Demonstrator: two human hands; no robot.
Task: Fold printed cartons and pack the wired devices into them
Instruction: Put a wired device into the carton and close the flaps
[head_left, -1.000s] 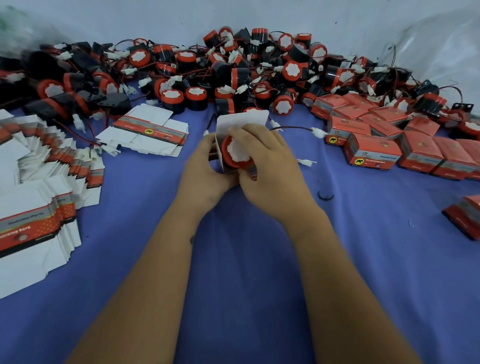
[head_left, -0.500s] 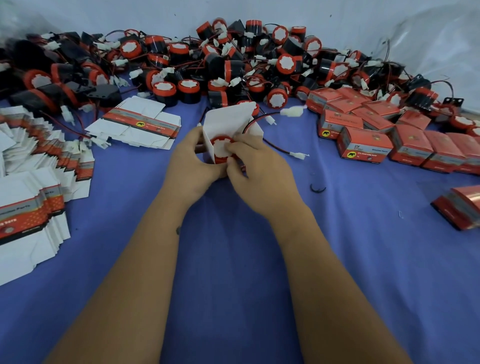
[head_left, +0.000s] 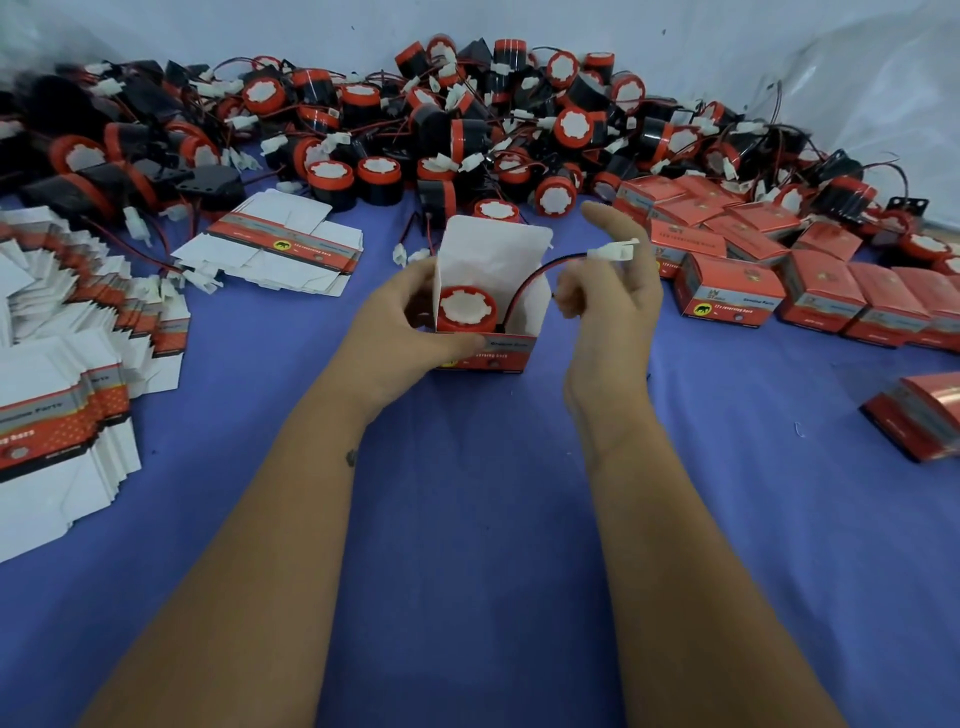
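Observation:
An open red printed carton (head_left: 498, 353) stands upright at the centre of the blue cloth, its white lid flap raised. Inside it sits a round red device (head_left: 466, 309) with a white face. My left hand (head_left: 402, 325) grips the carton's left side and front edge. A black and red wire (head_left: 535, 273) arcs out of the carton to a white connector (head_left: 613, 252). My right hand (head_left: 610, 291) pinches that wire just right of the carton, with its forefinger raised.
A big heap of loose red-and-black wired devices (head_left: 441, 130) fills the back. Closed packed cartons (head_left: 737, 291) are lined up at the right, with one more (head_left: 919, 415) at the right edge. Flat unfolded cartons lie stacked at the left (head_left: 67, 374) and behind the left hand (head_left: 280, 244).
The device has sunk into the carton, which now stands upright with its flap up. My right hand has left the device and lifted the wire and connector to the right.

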